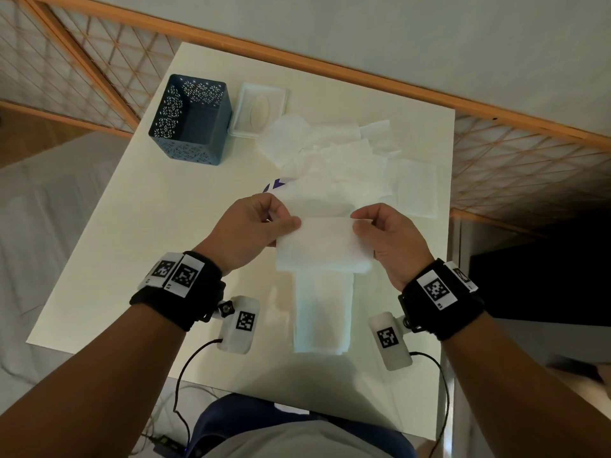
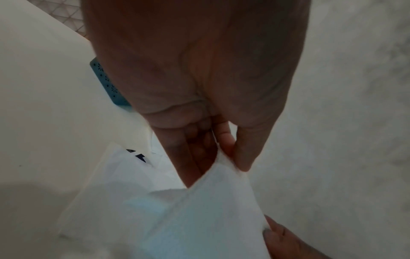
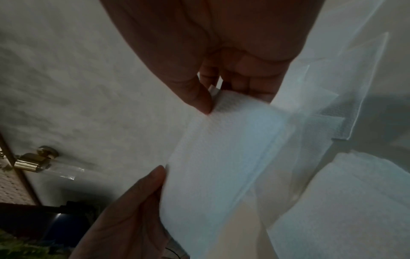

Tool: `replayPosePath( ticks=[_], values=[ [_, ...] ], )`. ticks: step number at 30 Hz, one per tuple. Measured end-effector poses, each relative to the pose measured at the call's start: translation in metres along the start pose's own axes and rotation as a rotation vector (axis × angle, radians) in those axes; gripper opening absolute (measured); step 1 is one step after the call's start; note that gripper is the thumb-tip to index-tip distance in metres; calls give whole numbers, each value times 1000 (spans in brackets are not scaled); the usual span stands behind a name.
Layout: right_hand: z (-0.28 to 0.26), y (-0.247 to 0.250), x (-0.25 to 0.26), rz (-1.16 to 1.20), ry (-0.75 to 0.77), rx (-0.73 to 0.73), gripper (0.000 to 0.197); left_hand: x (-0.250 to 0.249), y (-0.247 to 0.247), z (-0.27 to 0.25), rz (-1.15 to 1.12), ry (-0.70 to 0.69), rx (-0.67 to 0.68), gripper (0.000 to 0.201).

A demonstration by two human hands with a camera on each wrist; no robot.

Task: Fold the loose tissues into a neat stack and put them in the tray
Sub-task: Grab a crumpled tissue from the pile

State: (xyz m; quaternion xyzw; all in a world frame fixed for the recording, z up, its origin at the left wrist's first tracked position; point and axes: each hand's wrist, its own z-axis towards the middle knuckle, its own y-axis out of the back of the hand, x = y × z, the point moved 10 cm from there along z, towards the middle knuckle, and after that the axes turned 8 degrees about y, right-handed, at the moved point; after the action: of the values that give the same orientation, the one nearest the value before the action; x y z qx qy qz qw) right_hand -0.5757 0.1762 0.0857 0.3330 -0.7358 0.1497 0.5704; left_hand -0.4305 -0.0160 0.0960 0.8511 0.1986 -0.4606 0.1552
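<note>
Head view: left hand (image 1: pixel 254 226) and right hand (image 1: pixel 386 233) each pinch an end of a folded tissue (image 1: pixel 322 244) above the folded stack (image 1: pixel 322 312) on the white table (image 1: pixel 148 226); uneven pulling could skew or tear its fold

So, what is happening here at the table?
A person is folding tissues. The left hand and the right hand each pinch one end of a folded tissue, held above a stack of folded tissues near the table's front edge. Loose tissues lie farther back. The blue tray looks empty.
</note>
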Motion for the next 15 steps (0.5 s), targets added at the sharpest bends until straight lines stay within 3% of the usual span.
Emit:
replayPosePath(
  ticks=[5, 9, 13, 15],
  values=[
    [6, 1, 9, -124, 32, 146, 16, 6, 13, 2, -100, 22, -85, 18],
    [0, -16, 9, -440, 67, 421, 12, 15, 33, 9, -108, 26, -168, 19],
    [-16, -57, -3, -688, 126, 753, 12, 20, 34, 13, -74, 28, -147, 12],
    [-20, -73, -11, -756, 145, 844, 15, 24, 33, 14, -35, 40, -152, 10]
  ],
)
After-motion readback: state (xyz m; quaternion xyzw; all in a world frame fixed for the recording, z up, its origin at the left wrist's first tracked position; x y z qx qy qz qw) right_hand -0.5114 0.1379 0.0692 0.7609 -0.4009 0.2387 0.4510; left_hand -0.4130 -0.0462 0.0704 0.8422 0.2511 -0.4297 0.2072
